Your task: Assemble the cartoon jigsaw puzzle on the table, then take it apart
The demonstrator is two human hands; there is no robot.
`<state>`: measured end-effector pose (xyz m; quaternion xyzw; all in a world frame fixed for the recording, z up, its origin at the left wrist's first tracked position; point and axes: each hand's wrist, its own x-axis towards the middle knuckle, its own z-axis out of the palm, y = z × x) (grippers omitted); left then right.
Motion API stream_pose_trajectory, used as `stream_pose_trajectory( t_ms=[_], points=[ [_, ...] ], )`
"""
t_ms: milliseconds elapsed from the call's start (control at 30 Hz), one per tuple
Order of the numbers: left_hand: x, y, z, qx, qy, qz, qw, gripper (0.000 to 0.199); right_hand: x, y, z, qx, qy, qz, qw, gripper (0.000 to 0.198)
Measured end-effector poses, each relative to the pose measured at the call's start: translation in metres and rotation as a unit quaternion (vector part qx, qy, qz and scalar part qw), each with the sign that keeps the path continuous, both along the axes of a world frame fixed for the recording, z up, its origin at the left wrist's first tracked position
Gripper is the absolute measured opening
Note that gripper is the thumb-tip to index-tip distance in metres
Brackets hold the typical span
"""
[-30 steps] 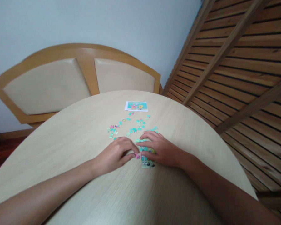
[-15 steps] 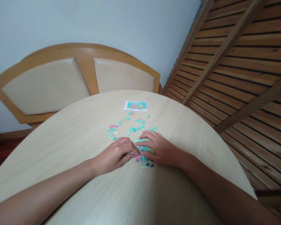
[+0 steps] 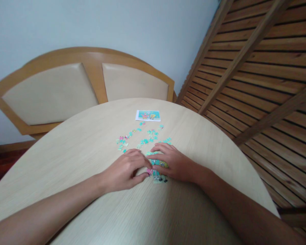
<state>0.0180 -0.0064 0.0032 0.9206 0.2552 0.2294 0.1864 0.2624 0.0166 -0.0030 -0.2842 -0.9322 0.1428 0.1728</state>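
Note:
A partly joined jigsaw puzzle (image 3: pixel 156 177) with yellow and teal cartoon figures lies flat in front of me on the table. My left hand (image 3: pixel 132 168) is at its left edge, with thumb and index finger around a pink puzzle piece (image 3: pixel 149 171) that touches or nearly touches the joined part. My right hand (image 3: pixel 174 163) lies over the puzzle's upper right, its fingers apart and resting on it, and covers some of the picture. Just beyond both hands are several loose teal puzzle pieces (image 3: pixel 144 141).
A printed reference picture (image 3: pixel 148 115) lies toward the far side of the round wooden table (image 3: pixel 91 136). More loose pieces, pink and teal (image 3: pixel 121 139), are scattered at the left. A padded bench back (image 3: pixel 97 81) stands behind the table, and a slatted wooden panel (image 3: pixel 257 68) rises at the right.
My left thumb has shifted slightly down and right, and the gap between it and the index finger has widened around the pink piece. My right hand stays almost in place.

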Motion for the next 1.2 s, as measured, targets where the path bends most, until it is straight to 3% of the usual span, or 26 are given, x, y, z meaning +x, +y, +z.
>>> stream_pose_trajectory(
  t_ms=[300, 700, 1200],
  points=[
    [0.0003, -0.0019, -0.0030, -0.069, -0.022, 0.022, 0.997, 0.018, 0.0003, -0.0002, 0.0015, -0.007, -0.006, -0.001, 1.000, 0.037],
    [0.0013, -0.0012, -0.0030, -0.059, -0.026, 0.009, 0.998, 0.016, -0.0007, 0.0002, 0.0000, -0.004, 0.005, 0.001, 1.000, 0.036],
    [-0.0031, 0.0005, -0.0012, 0.067, 0.028, -0.044, 0.996, 0.013, -0.0029, -0.0018, 0.0027, -0.027, 0.016, -0.007, 0.999, 0.033]
  ],
)
